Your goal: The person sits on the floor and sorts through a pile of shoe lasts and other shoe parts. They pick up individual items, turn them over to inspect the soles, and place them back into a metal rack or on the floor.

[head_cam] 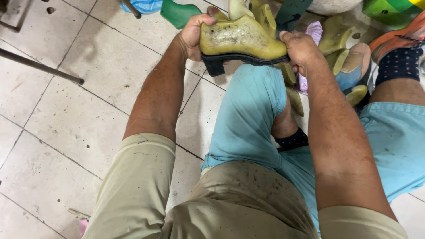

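Both hands grip one yellow shoe last [241, 37] with a black heeled sole [230, 59] beneath it. My left hand [197, 35] closes around its heel end; my right hand [301, 51] closes on its toe end. I hold it above my knee in light blue shorts [248, 115], over the tiled floor [79, 110]. More lasts are piled [336, 40] close behind and right. Open floor lies left, bounded by a metal rod [40, 66].

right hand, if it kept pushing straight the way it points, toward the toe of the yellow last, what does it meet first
The right hand already touches the yellow shoe last at its toe, so it meets that first.
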